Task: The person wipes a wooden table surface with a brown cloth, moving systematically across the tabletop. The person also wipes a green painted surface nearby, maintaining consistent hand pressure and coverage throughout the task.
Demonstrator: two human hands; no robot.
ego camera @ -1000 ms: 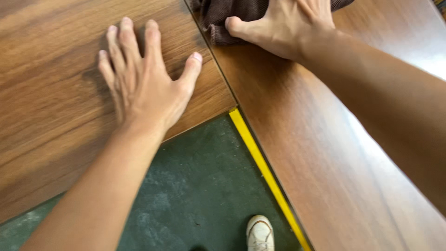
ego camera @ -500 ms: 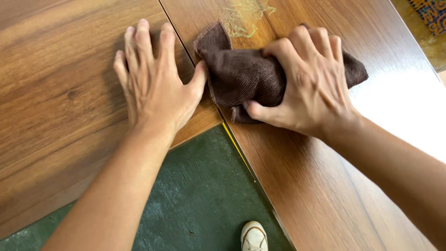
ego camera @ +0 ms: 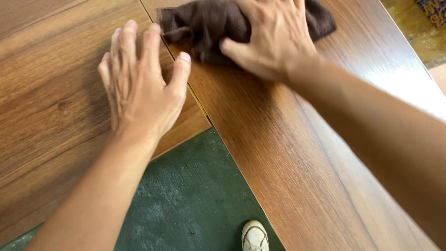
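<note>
My right hand [ego camera: 274,39] presses down on a crumpled dark brown cloth [ego camera: 204,25] that lies on a glossy wooden board [ego camera: 297,153] at the top of the view. My left hand [ego camera: 141,86] rests flat, fingers spread, on a second wooden board [ego camera: 51,102] to the left, its thumb close to the cloth's edge. The seam between the two boards runs just right of my left thumb.
A dark green floor [ego camera: 186,204] shows in the gap between the boards. My white shoe [ego camera: 254,236] stands at the bottom edge. A yellowish floor with a patterned mat [ego camera: 432,11] lies at the top right.
My right hand came into fuller view gripping the brown cloth, then slid with it up along the right board. My left hand stayed flat on the left board.
</note>
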